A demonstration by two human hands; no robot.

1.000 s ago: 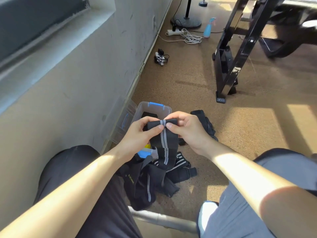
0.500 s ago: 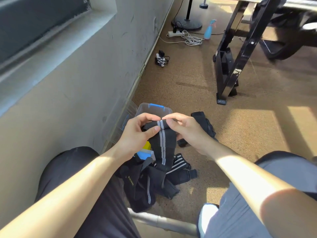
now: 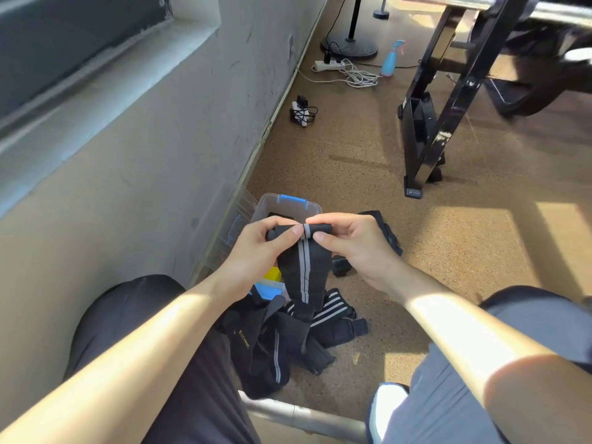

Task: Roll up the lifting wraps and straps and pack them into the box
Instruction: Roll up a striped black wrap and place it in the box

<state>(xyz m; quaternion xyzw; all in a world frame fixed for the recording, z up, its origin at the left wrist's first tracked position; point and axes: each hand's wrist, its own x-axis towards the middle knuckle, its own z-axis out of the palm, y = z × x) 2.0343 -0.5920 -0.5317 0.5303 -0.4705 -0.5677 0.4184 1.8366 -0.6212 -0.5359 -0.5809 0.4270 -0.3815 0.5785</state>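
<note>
A black lifting wrap (image 3: 306, 267) with two grey stripes hangs between my hands, its top end rolled into a tight cylinder. My left hand (image 3: 259, 251) pinches the roll's left end and my right hand (image 3: 355, 248) pinches its right end. Behind the hands stands the clear plastic box (image 3: 272, 203) with blue latches, something black inside it. A heap of black wraps and straps (image 3: 288, 338) lies on the floor between my knees. Another black strap (image 3: 384, 232) lies right of the box, partly hidden by my right hand.
A wall runs along the left, and the box's clear lid (image 3: 230, 225) leans against it. A black bench frame (image 3: 429, 129) stands to the upper right. A power strip with cables (image 3: 346, 70), a blue spray bottle (image 3: 392, 59) and a metal bar (image 3: 304, 418) are also in view.
The roll at the wrap's top has grown tighter and thicker as both hands turned it. The hanging tail has drawn up slightly.
</note>
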